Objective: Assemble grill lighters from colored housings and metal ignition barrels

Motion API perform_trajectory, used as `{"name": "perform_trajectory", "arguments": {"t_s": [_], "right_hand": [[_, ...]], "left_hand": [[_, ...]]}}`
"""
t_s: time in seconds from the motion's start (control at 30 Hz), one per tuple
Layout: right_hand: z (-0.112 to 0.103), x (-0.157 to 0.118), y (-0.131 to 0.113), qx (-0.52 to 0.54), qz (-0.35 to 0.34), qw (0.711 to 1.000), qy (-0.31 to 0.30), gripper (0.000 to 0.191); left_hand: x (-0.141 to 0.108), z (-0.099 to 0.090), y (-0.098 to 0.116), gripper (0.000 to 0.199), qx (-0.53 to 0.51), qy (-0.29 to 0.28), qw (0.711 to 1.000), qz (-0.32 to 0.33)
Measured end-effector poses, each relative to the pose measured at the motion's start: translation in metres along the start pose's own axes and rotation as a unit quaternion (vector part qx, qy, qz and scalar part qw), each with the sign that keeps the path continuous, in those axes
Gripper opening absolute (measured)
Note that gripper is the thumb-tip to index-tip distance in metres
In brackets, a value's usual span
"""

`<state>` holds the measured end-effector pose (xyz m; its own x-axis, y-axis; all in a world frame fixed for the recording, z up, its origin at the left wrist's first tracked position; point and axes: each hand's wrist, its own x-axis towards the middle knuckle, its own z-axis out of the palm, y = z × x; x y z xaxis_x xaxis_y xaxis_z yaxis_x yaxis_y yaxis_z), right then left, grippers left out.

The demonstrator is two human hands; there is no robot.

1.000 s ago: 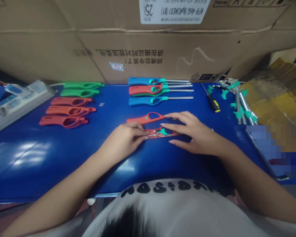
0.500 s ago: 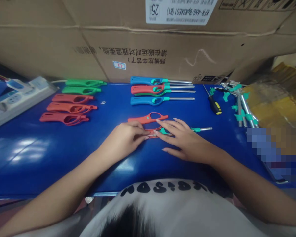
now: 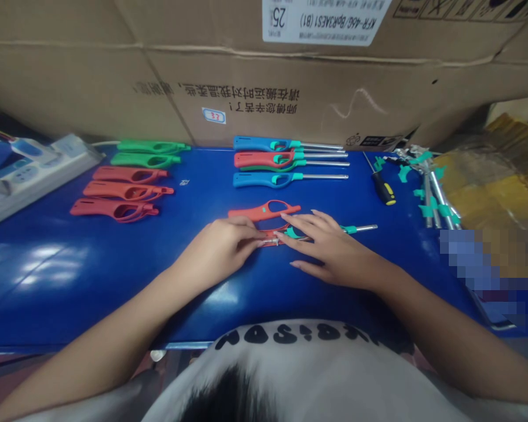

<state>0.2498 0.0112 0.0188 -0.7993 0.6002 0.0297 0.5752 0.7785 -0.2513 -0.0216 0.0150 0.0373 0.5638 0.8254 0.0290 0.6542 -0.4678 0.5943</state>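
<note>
Toward the middle of the blue desk, the left hand pinches the grip end of an open red lighter body, while the right hand spreads its fingers over it, fingertips touching near the trigger; its metal tube points to the right edge. Just beyond lies a loose red shell half. A cardboard box walls off the far edge, its white label reading, upside down, "KFR-46G/BpR3AES1 (B1)" and "25"; inverted Chinese print includes "师傅您辛苦了!" Before it lie assembled lighters; nearer the far-left corner, green shells, red shells and a white power strip. Toward the far-right corner are a black-and-yellow screwdriver and metal tubes with green parts.
</note>
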Motion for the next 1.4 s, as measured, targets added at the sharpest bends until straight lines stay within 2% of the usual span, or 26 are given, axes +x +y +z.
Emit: {"name": "perform_trajectory", "arguments": {"t_s": [0.3, 0.57, 0.73, 1.03, 1.27, 1.4], "right_hand": [[0.003, 0.000, 0.001, 0.001, -0.004, 1.000, 0.011, 0.053], [0.006, 0.000, 0.002, 0.026, -0.001, 0.999, 0.026, 0.053], [0.006, 0.001, 0.004, 0.071, 0.000, 0.995, 0.073, 0.038], [0.006, 0.003, -0.003, 0.118, 0.029, 0.988, 0.094, 0.029], [0.005, 0.005, 0.005, 0.078, 0.058, 0.985, 0.140, 0.028], [0.003, 0.005, 0.012, 0.055, 0.070, 0.987, 0.135, 0.034]], "left_hand": [[0.002, 0.006, 0.000, 0.016, -0.031, 0.032, 0.999, -0.012], [0.002, 0.007, 0.000, 0.015, -0.046, 0.038, 0.997, -0.047], [0.002, 0.005, 0.001, 0.016, -0.038, 0.036, 0.998, -0.043], [0.001, 0.006, 0.005, 0.017, -0.041, 0.044, 0.998, -0.028], [0.002, 0.010, 0.004, 0.014, -0.046, 0.067, 0.997, -0.009], [0.003, 0.012, 0.002, 0.013, -0.053, 0.071, 0.996, -0.001]]}}
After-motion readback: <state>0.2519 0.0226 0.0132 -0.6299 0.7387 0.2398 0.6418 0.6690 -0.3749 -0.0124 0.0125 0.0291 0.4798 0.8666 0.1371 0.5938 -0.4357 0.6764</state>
